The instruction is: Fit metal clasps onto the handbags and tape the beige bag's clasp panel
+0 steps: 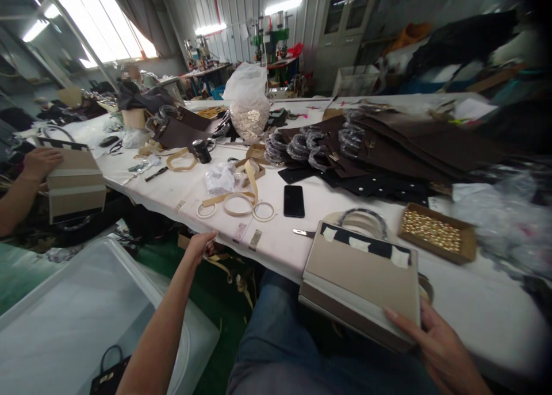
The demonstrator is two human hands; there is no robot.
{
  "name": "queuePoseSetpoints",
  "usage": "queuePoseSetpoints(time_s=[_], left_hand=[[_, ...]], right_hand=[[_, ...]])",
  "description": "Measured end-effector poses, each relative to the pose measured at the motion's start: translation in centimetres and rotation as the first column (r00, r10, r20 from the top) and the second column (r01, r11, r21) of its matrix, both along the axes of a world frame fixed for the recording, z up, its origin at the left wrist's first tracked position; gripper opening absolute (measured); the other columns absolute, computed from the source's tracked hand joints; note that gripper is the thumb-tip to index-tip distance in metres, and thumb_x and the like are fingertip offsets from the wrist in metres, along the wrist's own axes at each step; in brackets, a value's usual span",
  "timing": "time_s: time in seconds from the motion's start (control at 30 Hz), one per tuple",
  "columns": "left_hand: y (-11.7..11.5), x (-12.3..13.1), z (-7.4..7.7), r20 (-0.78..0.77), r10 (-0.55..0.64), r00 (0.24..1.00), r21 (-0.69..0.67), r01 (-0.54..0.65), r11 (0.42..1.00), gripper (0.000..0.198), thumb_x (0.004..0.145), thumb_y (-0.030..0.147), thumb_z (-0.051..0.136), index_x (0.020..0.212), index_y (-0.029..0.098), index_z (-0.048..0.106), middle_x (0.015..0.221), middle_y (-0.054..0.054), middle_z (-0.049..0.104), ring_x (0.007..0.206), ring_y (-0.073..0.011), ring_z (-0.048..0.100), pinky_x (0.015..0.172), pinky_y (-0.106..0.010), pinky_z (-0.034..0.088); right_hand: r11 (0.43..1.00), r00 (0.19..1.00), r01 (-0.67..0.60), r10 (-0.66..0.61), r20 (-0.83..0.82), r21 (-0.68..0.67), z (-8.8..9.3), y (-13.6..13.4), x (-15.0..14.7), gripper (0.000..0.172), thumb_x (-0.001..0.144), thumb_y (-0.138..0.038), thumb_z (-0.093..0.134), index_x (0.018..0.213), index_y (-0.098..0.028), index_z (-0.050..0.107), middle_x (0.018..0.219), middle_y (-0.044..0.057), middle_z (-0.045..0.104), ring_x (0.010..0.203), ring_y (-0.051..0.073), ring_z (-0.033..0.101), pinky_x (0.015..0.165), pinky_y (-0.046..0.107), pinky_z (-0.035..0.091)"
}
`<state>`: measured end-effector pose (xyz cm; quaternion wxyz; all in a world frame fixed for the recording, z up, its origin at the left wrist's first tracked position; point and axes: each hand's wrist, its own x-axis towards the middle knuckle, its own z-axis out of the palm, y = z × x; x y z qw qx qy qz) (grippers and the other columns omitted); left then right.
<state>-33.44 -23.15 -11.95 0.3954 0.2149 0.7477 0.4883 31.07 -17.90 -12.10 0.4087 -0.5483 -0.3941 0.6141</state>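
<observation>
My right hand (437,340) grips the lower right corner of a beige and brown handbag (353,268), thumb on its face. The bag leans on the table's front edge above my lap, its upper band black with pale tape pieces. Its wrapped handle (364,215) lies behind it. At the table edge further left, my left hand (202,246) is closed with the fingers pinched; what they hold is too small to make out. Beige tape strips (237,280) hang just below that hand. A metal blade (303,233) lies beside the bag, near a black phone (294,201).
Tape rolls (238,204) lie on the white table (276,245). A box of gold studs (431,234) stands right of the bag. Brown bag pieces (388,142) are piled behind. A co-worker's hand (43,165) holds another bag (75,179) at left, above a white bin (86,286).
</observation>
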Motion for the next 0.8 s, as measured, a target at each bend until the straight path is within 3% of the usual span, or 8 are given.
queuePoseSetpoints(time_s=[0.07,0.17,0.27,0.37,0.47,0.53,0.63,0.8], left_hand=[[-0.5,0.1,0.4,-0.085,-0.005,0.996,-0.033,0.002,0.999,0.065,0.072,0.078,0.089,0.081,0.018,0.066,0.067,-0.006,0.064,0.061,-0.0231,0.061,0.059,-0.034,0.052],[-2.2,1.9,0.0,-0.282,0.04,0.959,-0.048,-0.056,0.997,0.07,0.07,0.074,0.091,0.103,0.017,0.07,0.099,-0.015,0.075,0.104,-0.0389,0.072,0.088,-0.045,0.06],[-4.8,5.2,-1.5,-0.604,0.131,0.786,-0.003,-0.166,0.986,0.075,0.079,0.073,0.083,0.123,0.016,0.066,0.127,-0.022,0.07,0.135,-0.045,0.062,0.114,-0.056,0.053],[-7.3,9.5,-2.3,-0.763,0.208,0.612,0.157,-0.136,0.978,0.063,0.096,0.068,0.07,0.13,0.015,0.065,0.132,-0.02,0.067,0.136,-0.0415,0.062,0.119,-0.059,0.051],[-9.0,14.7,-1.0,-0.715,0.226,0.661,0.276,-0.03,0.961,0.052,0.104,0.063,0.069,0.132,0.02,0.068,0.129,-0.014,0.071,0.117,-0.0339,0.072,0.103,-0.051,0.061],[-9.2,18.3,0.5,-0.631,0.153,0.761,0.273,0.033,0.961,0.049,0.103,0.065,0.073,0.129,0.024,0.072,0.125,-0.009,0.075,0.104,-0.0298,0.076,0.096,-0.047,0.064],[-8.5,23.8,3.0,-0.465,-0.095,0.88,0.269,0.243,0.932,0.054,0.098,0.066,0.081,0.133,0.026,0.072,0.129,-0.009,0.078,0.11,-0.0325,0.078,0.102,-0.048,0.067],[-7.7,33.0,7.7,-0.335,-0.444,0.831,0.404,0.552,0.729,0.119,0.081,0.079,0.093,0.176,0.03,0.039,0.162,-0.021,0.06,0.135,-0.0453,0.071,0.112,-0.063,0.065]], right_hand=[[1.0,1.0,0.007,-0.007,0.013,0.017,0.1,0.0,0.0,0.094,0.073,-0.052,0.105,0.156,-0.028,0.069,0.152,0.013,0.072,0.133,0.041,0.074,0.095,0.033,0.072],[0.999,0.999,0.008,-0.01,0.036,0.05,0.2,-0.1,-0.2,0.097,0.072,-0.053,0.104,0.158,-0.028,0.068,0.152,0.014,0.072,0.136,0.044,0.072,0.099,0.039,0.072],[0.994,0.997,0.017,-0.026,0.079,0.106,0.2,-0.4,-0.4,0.1,0.072,-0.057,0.101,0.16,-0.028,0.066,0.152,0.013,0.072,0.14,0.047,0.069,0.11,0.047,0.068],[0.985,0.986,0.042,-0.068,0.151,0.169,0.1,-1.1,-0.6,0.092,0.077,-0.063,0.098,0.158,-0.033,0.067,0.151,0.013,0.073,0.14,0.047,0.068,0.122,0.054,0.06],[0.946,0.966,0.029,-0.11,0.235,0.322,0.3,-2.3,-1.0,0.078,0.088,-0.066,0.09,0.155,-0.033,0.068,0.147,0.015,0.074,0.134,0.047,0.071,0.125,0.061,0.055],[0.894,0.937,-0.007,-0.15,0.314,0.449,0.7,-3.2,-1.4,0.068,0.098,-0.061,0.082,0.155,-0.028,0.068,0.145,0.014,0.075,0.131,0.044,0.073,0.125,0.061,0.055],[0.78,0.861,-0.04,-0.29,0.418,0.625,1.9,-4.3,-2.6,0.058,0.105,-0.047,0.077,0.157,-0.021,0.067,0.135,0.014,0.08,0.117,0.037,0.08,0.108,0.051,0.068],[0.413,0.833,-0.365,-0.256,0.491,0.834,6.0,-6.9,-6.1,0.055,0.118,-0.022,0.049,0.173,-0.027,0.048,0.15,0.013,0.072,0.119,0.029,0.078,0.1,0.047,0.069]])
